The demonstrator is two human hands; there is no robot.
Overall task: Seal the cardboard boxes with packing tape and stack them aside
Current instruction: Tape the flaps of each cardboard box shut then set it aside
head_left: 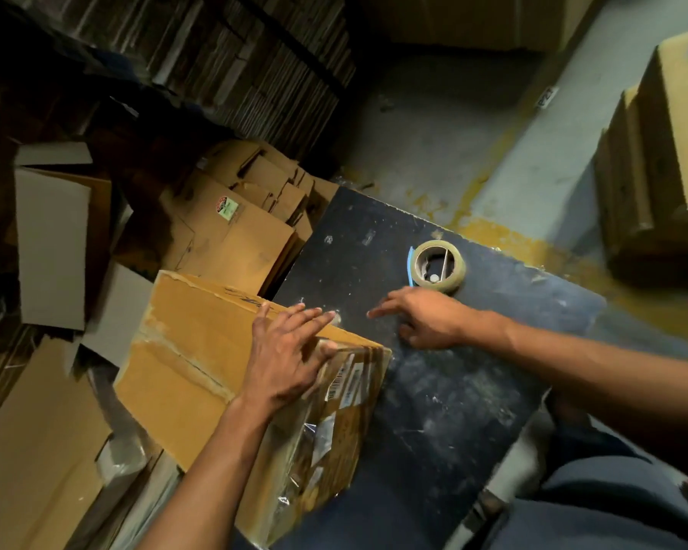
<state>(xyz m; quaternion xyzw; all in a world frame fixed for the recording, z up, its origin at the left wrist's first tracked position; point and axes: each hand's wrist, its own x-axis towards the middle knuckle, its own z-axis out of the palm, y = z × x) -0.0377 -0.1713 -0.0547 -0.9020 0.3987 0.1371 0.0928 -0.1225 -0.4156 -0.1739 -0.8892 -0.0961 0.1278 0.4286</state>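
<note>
Head view: a cardboard box (199,351) sits at the left edge of a dark table (473,375), partly overhanging it. The left hand (287,351) lies flat on the box's top near its right edge, fingers straight and spread, gripping nothing. The right hand (422,315) hovers over the table just right of the box, fingers loose and holding nothing. A roll of tape (437,265) stands just beyond that hand, near the far edge. Flattened cartons (235,228) lie on the floor to the left.
</note>
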